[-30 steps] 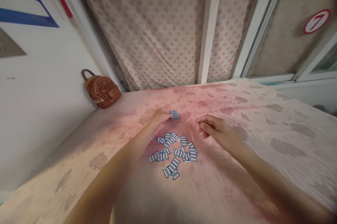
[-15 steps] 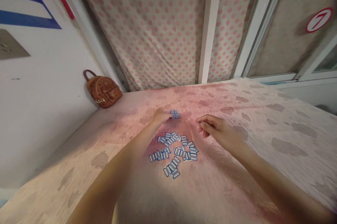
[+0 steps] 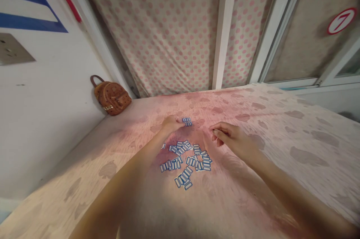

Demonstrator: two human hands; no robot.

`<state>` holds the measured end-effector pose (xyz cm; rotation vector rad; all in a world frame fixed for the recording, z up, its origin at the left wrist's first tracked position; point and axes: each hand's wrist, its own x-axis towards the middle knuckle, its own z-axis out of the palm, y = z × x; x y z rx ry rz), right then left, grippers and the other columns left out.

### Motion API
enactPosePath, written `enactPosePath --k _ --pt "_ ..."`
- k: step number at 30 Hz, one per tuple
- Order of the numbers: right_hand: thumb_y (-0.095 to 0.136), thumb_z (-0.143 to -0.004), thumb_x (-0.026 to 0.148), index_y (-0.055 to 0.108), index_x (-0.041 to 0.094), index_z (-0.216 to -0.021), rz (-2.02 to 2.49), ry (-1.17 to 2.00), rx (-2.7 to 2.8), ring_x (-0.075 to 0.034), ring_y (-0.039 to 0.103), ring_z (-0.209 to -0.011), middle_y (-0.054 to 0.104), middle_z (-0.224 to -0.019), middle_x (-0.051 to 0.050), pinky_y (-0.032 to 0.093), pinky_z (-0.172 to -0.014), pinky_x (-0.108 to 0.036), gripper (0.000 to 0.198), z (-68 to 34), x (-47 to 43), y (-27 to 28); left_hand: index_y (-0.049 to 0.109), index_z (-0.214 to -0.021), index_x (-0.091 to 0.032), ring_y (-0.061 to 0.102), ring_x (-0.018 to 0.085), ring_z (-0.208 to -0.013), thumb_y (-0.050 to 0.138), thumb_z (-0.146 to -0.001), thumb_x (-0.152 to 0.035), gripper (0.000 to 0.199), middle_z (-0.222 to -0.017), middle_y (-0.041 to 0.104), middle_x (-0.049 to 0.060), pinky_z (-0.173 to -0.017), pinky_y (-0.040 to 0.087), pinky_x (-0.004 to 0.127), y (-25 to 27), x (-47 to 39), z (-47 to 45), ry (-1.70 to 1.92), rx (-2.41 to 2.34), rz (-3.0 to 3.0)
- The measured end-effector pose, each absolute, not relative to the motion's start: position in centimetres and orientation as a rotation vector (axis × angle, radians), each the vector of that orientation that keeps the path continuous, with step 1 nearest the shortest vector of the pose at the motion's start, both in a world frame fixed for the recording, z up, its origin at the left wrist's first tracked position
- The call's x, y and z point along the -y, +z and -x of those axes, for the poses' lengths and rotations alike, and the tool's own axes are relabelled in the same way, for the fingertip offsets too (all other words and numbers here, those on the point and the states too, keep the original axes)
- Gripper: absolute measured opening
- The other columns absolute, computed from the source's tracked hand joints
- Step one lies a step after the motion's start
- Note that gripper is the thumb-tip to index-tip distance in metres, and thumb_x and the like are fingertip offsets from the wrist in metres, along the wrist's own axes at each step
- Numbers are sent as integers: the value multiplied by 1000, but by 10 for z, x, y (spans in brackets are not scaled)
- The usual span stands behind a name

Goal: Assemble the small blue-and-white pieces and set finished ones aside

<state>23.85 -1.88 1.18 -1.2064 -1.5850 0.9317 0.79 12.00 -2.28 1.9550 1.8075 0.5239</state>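
Small white rectangular pieces with blue edges (image 3: 198,165) lie in a loose, overlapping spread on the cloth between my forearms. Farther off, a neat block of like pieces in two rows (image 3: 186,121) sits by itself. My left hand (image 3: 171,122) is at the left side of that block; its thumb reaches to the block's edge and a finger stands apart from the thumb. To the right, my right hand (image 3: 225,134) hovers with curled fingers and thumb pinched together. Whatever is in that pinch is too small to name. One single piece (image 3: 163,145) lies beside my left forearm.
A pinkish cloth with leaf shapes (image 3: 298,156) covers the surface. A brown backpack-shaped bag (image 3: 112,97) leans by the white wall (image 3: 56,93) at the back left. Behind stand a dotted curtain (image 3: 174,36) and white window frames (image 3: 224,29).
My left hand has shifted slightly left, its finger drawing back from the block while the thumb stays near. The single piece by my left forearm shows more. My right hand has not moved.
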Motion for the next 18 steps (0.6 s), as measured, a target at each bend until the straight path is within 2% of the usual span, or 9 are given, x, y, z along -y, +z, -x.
enactPosePath --k 3,9,15,18 --pt "53 -84 40 62 19 -83 1209 926 1593 -13 58 -58 62 -70 -1 49 -58 -28 23 -238 19 11 63 -70 -20 55 14 -62 75 -63 -50 33 -65 60 -2 -53 30 24 -23 -111 -10 556 -1814 -2057" --pt "53 -84 42 62 19 -83 1213 944 1580 -14 59 -59 62 -71 -2 49 -59 -28 25 -239 16 7 63 -87 -21 58 17 -69 76 -62 -56 45 -80 67 2 -58 33 25 -25 -108 -18 528 -1819 -2167" --pt "53 -85 42 62 19 -83 1215 935 1593 -14 59 -59 63 -71 -2 49 -59 -28 25 -239 16 6 66 -92 -21 63 20 -80 77 -63 -55 46 -86 69 4 -66 40 25 -23 -106 -21 566 -1804 -2119" --pt "53 -85 42 63 20 -82 1209 939 1588 -13 58 -59 63 -71 -2 50 -58 -28 24 -239 17 7 68 -91 -20 64 20 -83 72 -70 -52 38 -89 71 5 -68 42 24 -16 -113 -8 604 -1877 -2046"
